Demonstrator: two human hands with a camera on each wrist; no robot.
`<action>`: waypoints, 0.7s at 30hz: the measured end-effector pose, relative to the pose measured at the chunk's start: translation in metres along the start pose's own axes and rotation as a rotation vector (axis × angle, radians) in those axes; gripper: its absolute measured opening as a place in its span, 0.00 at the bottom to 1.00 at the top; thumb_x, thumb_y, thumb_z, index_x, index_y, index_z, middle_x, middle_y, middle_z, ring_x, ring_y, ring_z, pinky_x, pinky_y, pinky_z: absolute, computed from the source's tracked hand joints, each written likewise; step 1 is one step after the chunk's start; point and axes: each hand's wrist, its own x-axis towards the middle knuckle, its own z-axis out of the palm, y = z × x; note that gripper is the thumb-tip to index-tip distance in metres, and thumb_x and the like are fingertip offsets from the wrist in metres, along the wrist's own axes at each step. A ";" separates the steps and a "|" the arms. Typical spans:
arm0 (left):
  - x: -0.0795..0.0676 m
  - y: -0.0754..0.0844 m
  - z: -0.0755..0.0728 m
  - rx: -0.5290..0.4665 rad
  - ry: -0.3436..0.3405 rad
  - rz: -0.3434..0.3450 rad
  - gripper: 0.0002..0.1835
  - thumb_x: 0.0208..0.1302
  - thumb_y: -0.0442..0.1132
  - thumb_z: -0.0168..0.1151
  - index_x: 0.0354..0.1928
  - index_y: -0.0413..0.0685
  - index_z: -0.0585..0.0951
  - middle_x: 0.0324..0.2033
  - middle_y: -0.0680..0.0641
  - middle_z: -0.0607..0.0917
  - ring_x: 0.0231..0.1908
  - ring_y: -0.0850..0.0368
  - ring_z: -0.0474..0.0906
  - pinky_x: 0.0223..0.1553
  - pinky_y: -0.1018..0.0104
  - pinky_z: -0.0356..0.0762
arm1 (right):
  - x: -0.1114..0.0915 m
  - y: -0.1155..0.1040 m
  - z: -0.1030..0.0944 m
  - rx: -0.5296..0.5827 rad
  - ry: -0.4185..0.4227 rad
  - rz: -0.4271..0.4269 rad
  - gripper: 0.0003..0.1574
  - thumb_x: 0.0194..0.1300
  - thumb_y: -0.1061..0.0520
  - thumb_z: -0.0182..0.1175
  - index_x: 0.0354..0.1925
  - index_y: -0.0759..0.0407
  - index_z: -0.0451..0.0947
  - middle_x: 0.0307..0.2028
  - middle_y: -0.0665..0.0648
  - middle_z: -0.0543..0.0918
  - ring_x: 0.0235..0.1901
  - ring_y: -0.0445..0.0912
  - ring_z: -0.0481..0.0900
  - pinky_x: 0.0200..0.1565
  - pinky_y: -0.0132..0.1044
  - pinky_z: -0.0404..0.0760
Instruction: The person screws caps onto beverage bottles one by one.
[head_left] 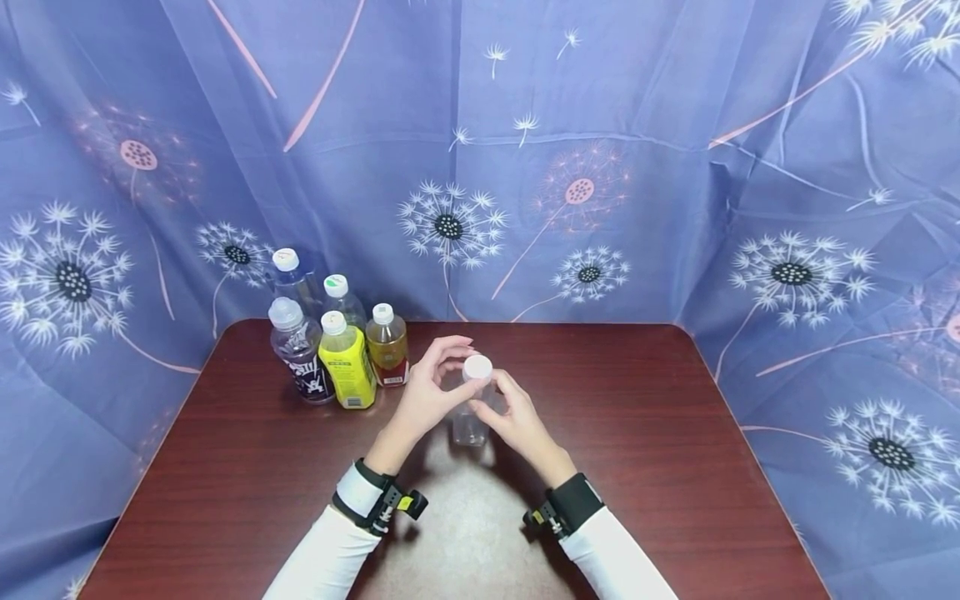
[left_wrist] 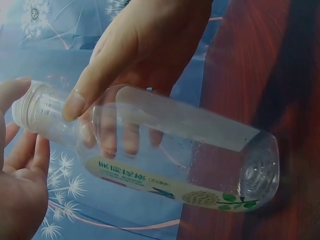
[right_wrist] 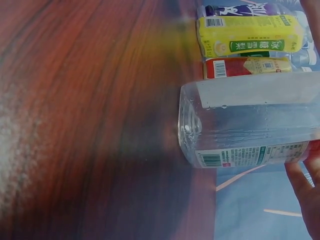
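A clear plastic bottle [head_left: 470,429] with a white cap [head_left: 477,367] stands roughly upright between both hands. It looks empty, with a few droplets inside and a flower-printed label [left_wrist: 200,198]. My left hand [head_left: 431,396] reaches round the cap, its thumb on one side and fingers on the other. Just below, my right hand [head_left: 519,417] grips the bottle at the neck and shoulder, the thumb [left_wrist: 76,105] pressed near the neck. The bottle's base [right_wrist: 189,125] appears close over the wooden table in the right wrist view.
Left of the hands, several capped bottles stand grouped: a yellow-labelled bottle [head_left: 348,367], a dark-labelled bottle [head_left: 303,358], an amber bottle with a red label [head_left: 388,346] and others behind. A blue dandelion-print curtain [head_left: 645,208] hangs round the dark red table [head_left: 645,433].
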 end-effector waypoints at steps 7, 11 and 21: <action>0.003 0.015 0.003 0.060 0.002 -0.048 0.32 0.53 0.22 0.77 0.61 0.33 0.77 0.50 0.31 0.85 0.50 0.40 0.83 0.55 0.65 0.81 | 0.000 0.000 -0.001 -0.017 -0.020 0.028 0.23 0.63 0.64 0.72 0.55 0.60 0.78 0.50 0.59 0.83 0.51 0.49 0.79 0.55 0.54 0.82; 0.001 0.008 0.000 0.056 -0.013 -0.045 0.31 0.57 0.27 0.78 0.63 0.41 0.78 0.51 0.39 0.87 0.49 0.49 0.84 0.55 0.66 0.81 | -0.001 0.001 -0.001 -0.004 -0.012 0.034 0.23 0.63 0.64 0.72 0.56 0.61 0.79 0.50 0.60 0.83 0.52 0.52 0.79 0.54 0.61 0.81; -0.040 -0.025 -0.005 0.203 0.095 -0.020 0.38 0.51 0.30 0.82 0.66 0.41 0.77 0.56 0.37 0.84 0.55 0.41 0.81 0.57 0.47 0.80 | -0.001 0.002 -0.003 -0.020 -0.012 0.037 0.24 0.63 0.63 0.72 0.56 0.61 0.78 0.49 0.60 0.83 0.50 0.60 0.80 0.53 0.58 0.82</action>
